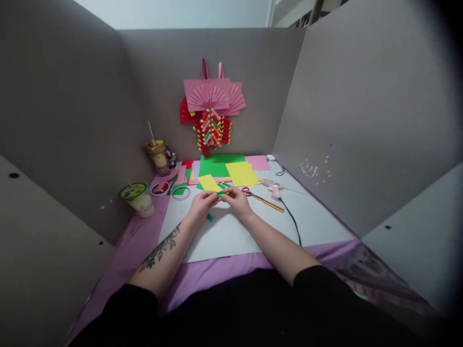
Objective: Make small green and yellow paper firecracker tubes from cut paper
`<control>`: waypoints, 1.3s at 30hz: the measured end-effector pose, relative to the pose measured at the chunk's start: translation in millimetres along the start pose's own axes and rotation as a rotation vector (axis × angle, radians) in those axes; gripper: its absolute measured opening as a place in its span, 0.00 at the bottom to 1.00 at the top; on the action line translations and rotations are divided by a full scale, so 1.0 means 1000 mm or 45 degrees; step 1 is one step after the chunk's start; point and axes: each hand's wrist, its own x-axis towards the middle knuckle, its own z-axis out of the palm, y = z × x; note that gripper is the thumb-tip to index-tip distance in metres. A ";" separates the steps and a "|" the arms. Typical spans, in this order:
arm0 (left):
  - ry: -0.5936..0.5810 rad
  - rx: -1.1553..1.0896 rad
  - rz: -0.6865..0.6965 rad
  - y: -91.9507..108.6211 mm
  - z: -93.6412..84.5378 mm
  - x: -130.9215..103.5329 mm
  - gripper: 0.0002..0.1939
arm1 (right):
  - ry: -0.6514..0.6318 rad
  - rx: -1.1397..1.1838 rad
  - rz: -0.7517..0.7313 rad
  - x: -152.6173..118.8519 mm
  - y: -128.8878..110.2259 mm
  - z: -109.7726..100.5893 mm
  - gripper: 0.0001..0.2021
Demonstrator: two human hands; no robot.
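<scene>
The person's left hand and right hand meet in front of the large green sheet, each grip pinched narrow on a small green piece held between them above the white-covered surface. A small teal piece lies farther in front of that sheet, near the left hand. Yellow paper overlaps the sheet's right front, and a pink glue gun rests beyond its right side.
</scene>
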 end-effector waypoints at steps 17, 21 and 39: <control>0.110 -0.003 0.005 -0.001 0.000 0.000 0.15 | 0.016 -0.040 -0.008 0.003 0.006 -0.001 0.10; 0.081 -0.111 -0.108 0.001 -0.002 0.001 0.13 | -0.011 -0.104 -0.038 0.003 0.003 -0.004 0.10; 0.088 0.325 0.102 -0.002 0.002 -0.004 0.23 | 0.138 0.088 0.034 0.007 0.002 -0.002 0.14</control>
